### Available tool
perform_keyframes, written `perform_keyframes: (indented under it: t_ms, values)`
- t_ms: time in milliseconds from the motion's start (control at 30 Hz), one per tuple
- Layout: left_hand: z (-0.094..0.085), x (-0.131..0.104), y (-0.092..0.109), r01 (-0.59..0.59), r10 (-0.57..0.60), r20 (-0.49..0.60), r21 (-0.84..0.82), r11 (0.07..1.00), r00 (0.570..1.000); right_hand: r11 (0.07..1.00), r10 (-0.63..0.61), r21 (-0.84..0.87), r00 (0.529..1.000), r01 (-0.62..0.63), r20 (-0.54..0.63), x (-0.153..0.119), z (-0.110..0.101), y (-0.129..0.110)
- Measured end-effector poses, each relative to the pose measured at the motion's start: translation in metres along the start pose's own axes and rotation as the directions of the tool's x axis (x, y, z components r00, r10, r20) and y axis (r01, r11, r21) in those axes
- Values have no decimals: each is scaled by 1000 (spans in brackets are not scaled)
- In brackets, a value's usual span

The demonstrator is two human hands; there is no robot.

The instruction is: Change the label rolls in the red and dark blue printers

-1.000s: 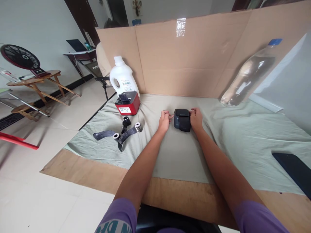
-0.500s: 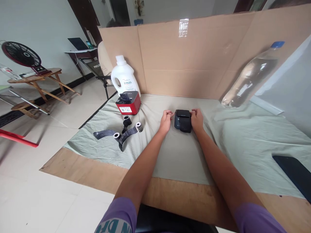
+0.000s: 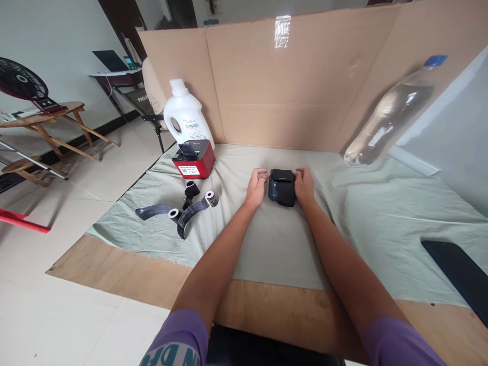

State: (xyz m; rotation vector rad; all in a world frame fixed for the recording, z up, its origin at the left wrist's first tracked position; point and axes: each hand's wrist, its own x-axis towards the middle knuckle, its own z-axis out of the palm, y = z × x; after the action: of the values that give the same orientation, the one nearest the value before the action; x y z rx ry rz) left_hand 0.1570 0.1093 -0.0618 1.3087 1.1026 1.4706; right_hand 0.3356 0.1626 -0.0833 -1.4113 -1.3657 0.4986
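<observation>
A small black device (image 3: 281, 187), which looks like a portable receipt printer, lies on the green cloth in front of me. A dark flap or strip covers part of its near face. My left hand (image 3: 256, 188) is at its left side, fingers curled and fingertips at the upper left edge. On the other side, my right hand (image 3: 304, 185) grips the right edge, its thumb and fingers partly hidden. Left of my hands lie unrolled dark paper rolls (image 3: 194, 208). Behind them sits a red and black printer (image 3: 194, 158) with a dark strip at its top slot.
A white detergent jug (image 3: 187, 116) stands behind the red printer. Cardboard (image 3: 290, 91) walls off the back. A water bottle (image 3: 396, 114) leans at the right, and a dark phone (image 3: 457, 269) lies near the right front. The board's wooden edge (image 3: 125, 274) runs along the front.
The whole view has shifted slightly, so things sit a little further left and higher. Both hands stay at the sides of the black device, the left fingers bent slightly differently.
</observation>
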Motion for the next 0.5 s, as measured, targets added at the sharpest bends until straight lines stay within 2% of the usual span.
perform_keyframes:
  t_ms: [167, 333, 433, 500]
  values:
    - [-1, 1, -2, -24, 23, 19, 44, 999, 1000, 1000, -7, -11, 1000, 7, 16, -1, -1, -2]
    - [2, 7, -9, -35, 33, 100, 15, 999, 994, 1000, -28, 15, 999, 27, 41, -2, -1, -2]
    - [6, 13, -12, 7, -8, 147, 8, 1000, 989, 999, -39, 3, 998, 39, 40, -1, -1, 0]
    - [9, 16, -13, 71, -71, 126, 6, 997, 989, 999, -41, -8, 998, 42, 38, -1, -1, 0]
